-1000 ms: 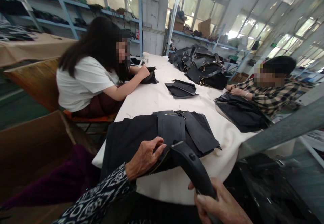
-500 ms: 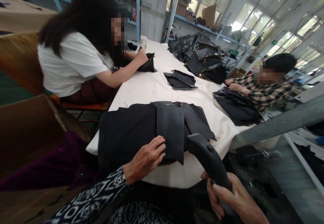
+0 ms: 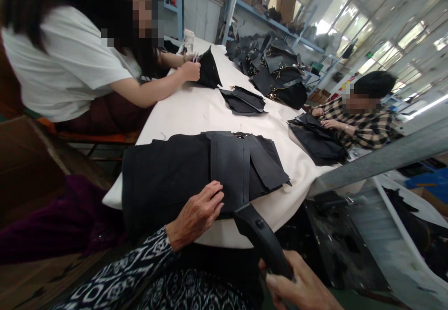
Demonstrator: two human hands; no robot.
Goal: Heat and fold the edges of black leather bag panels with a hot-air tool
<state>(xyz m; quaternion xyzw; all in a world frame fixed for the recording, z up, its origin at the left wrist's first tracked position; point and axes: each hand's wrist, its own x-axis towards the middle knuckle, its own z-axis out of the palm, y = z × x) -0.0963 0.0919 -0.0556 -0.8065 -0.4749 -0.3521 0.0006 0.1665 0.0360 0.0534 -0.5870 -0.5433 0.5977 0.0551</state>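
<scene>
A stack of black fabric bag pieces lies at the near end of the table, with a dark grey leather-like panel on top. My left hand rests palm down on the stack, its fingers slightly bent at the panel's lower left edge and gripping nothing. In my right hand is a black curved handheld tool with a button on its side; its exact kind is unclear. The tool's wide tip is at the panel's lower edge; whether it touches cannot be told.
A white cloth covers the table. A person in white sits at left, another in a checked shirt at right, both handling black pieces. Black bags pile up behind. A metal bar slants across the right; a cardboard box stands left.
My right hand has brought the tool left and down, from the panel's right side to its lower edge. My left hand stays on the stack. The whole view has shifted slightly.
</scene>
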